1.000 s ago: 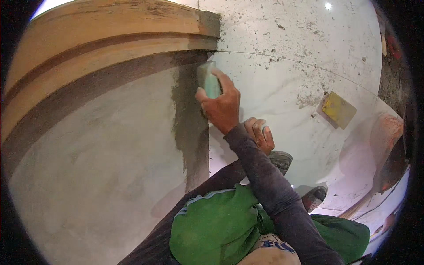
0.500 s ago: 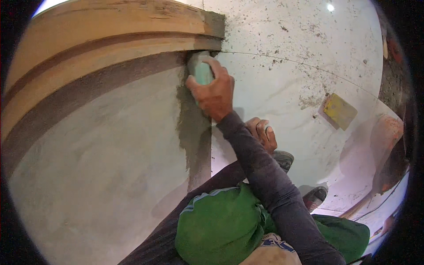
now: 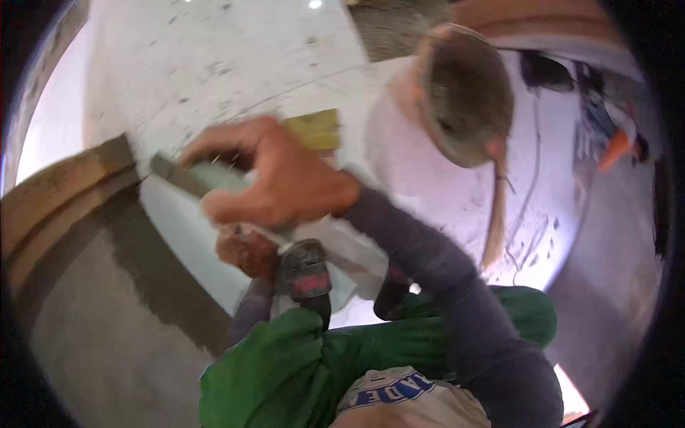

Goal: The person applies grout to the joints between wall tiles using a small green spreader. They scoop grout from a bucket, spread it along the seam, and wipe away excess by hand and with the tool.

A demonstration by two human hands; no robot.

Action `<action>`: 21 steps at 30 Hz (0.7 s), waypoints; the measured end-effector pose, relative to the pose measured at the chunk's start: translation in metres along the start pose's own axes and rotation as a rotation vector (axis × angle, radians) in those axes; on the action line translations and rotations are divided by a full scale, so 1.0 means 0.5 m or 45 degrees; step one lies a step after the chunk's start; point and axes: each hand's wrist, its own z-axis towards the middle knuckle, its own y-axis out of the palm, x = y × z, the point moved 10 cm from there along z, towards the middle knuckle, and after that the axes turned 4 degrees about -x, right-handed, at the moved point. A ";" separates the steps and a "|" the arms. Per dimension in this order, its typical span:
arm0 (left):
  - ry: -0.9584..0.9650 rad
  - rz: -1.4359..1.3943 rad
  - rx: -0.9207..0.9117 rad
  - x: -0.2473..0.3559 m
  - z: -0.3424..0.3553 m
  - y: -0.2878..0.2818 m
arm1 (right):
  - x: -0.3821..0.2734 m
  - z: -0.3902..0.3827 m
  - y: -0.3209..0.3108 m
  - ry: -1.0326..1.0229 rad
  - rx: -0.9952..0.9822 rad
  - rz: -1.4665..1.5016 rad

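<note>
Head view: right hand (image 3: 275, 182) gripping a pale green float (image 3: 207, 178) above a white tiled floor (image 3: 235, 64).

The right hand is curled around the float's top, the tool blurred, its tip pointing toward 9 o'clock near the wooden trim (image 3: 64, 185) and the grey wet plaster strip (image 3: 153, 264). Just below, at 6 o'clock of it, the left hand (image 3: 246, 251) is partly hidden; whether it is open or closed cannot be told. A yellow sponge (image 3: 317, 128) lies on the floor at 1 o'clock of the right hand. A broom (image 3: 464, 93) stands at 2 o'clock. Green trousers (image 3: 285, 371) fill the bottom.
</note>
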 end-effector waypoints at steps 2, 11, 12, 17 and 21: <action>0.004 0.026 0.005 -0.002 0.004 0.001 | -0.063 -0.046 -0.153 0.128 -0.107 -0.171; 0.000 -0.054 -0.014 0.032 -0.009 0.000 | -0.123 -0.334 -0.721 0.612 -0.032 -1.070; -0.010 -0.046 -0.023 0.026 -0.010 0.001 | -0.077 -0.351 -0.719 0.604 -0.125 -1.004; 0.010 -0.030 0.029 0.014 -0.005 -0.013 | 0.045 -0.380 -0.680 0.976 -0.342 -1.003; 0.029 0.016 0.057 0.024 -0.006 -0.020 | 0.065 -0.362 -0.665 0.994 -0.081 -0.693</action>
